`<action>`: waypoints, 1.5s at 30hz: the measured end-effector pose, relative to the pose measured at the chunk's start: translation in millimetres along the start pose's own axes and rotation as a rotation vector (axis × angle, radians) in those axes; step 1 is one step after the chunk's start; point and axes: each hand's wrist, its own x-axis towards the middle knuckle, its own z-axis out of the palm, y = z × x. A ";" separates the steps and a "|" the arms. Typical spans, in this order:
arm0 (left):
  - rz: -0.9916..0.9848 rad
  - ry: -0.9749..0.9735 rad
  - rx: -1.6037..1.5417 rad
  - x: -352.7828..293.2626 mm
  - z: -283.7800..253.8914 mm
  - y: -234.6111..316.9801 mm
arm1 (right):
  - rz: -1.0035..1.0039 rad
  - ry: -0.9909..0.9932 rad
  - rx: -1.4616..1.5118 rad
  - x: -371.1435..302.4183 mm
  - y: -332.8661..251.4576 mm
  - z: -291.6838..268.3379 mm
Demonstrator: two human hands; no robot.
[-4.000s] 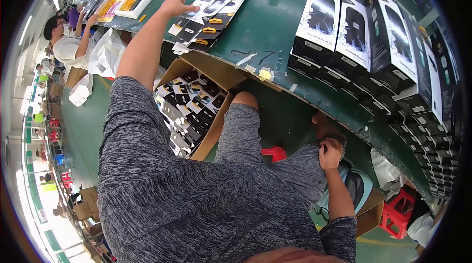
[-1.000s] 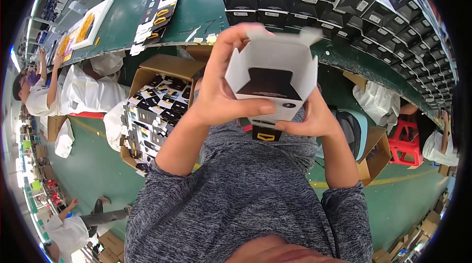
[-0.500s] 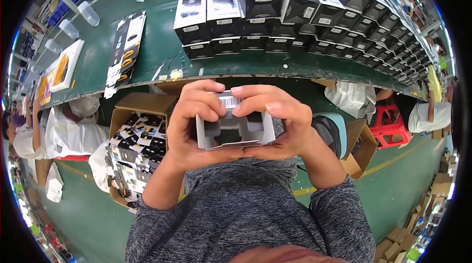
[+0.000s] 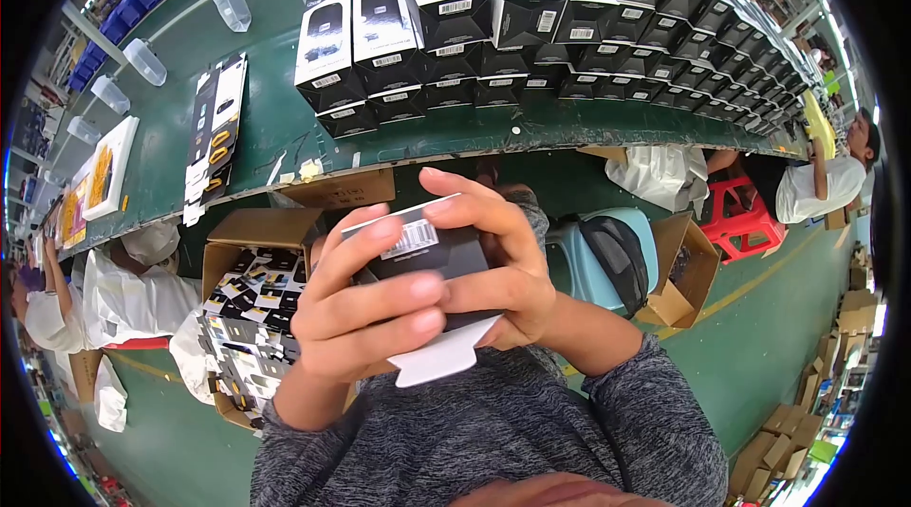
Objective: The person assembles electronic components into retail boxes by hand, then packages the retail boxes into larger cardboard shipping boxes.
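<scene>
— Above the lap, what are both hands gripping?

— A small black carton (image 4: pixel 427 256) — the left hand (image 4: pixel 365 317) is wrapping its front, the right hand (image 4: pixel 498 260) is clasping its far side, both closing tight, with a white flap (image 4: pixel 441 360) hanging below.

— Nearby?

— A cardboard box (image 4: pixel 249 227) is sitting just left.

I'm on a factory packing line: a long green workbench (image 4: pixel 285 118) runs from nine o'clock to two o'clock, crowded with rows of identical black retail boxes (image 4: pixel 531 23). At eight o'clock an open cardboard carton (image 4: pixel 249 317) brims with flat packs, and workers in white coats (image 4: pixel 114 303) sit along the aisle.
</scene>
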 end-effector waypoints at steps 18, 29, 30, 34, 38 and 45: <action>-0.490 -0.241 -0.190 -24.5 -21.6 -3.0 | 0.097 0.060 0.059 -5.6 15.1 18.0; -0.209 -0.313 0.400 -4.1 -24.1 7.3 | 0.863 0.155 0.830 -23.9 6.2 43.2; -0.209 -0.313 0.401 -2.7 -24.4 8.3 | 0.866 0.135 0.795 -24.1 7.9 43.0; -0.221 -0.359 0.444 0.7 -26.0 8.7 | 0.857 0.130 0.795 -25.1 8.8 40.6; -0.221 -0.348 0.424 -0.3 -25.7 7.6 | 0.862 0.115 0.748 -25.1 11.1 38.9; -0.218 -0.377 0.454 1.0 -23.1 10.1 | 0.871 0.115 0.639 -25.7 10.7 37.4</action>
